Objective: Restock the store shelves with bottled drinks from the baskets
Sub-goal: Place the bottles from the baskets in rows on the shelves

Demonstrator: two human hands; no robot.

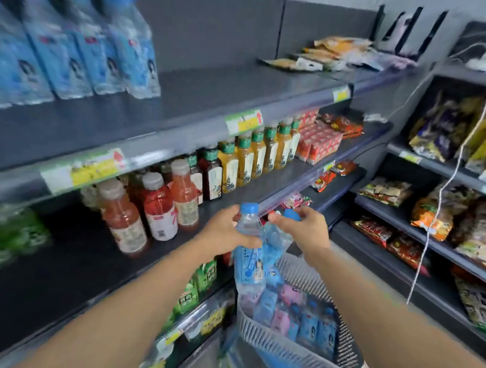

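While a row of blue-labelled clear plastic water bottles (74, 56) already stands on the dark grey top shelf (212, 97), we hold two more above the grey slatted plastic basket (259, 333) (plenty left inside). Our left grip (228, 231) wraps one blue-capped clear bottle (248, 257), and our right grip (304, 229) clasps a second blue-capped bottle (275, 237) by its neck, so we judge much restocking remains.

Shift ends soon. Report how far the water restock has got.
Done: blue-label bottles stand at the left end of the top shelf. In hand: left hand grips one blue-capped bottle, right hand a second bottle. Left: the basket holds many more; shelf space beside the row is bare.
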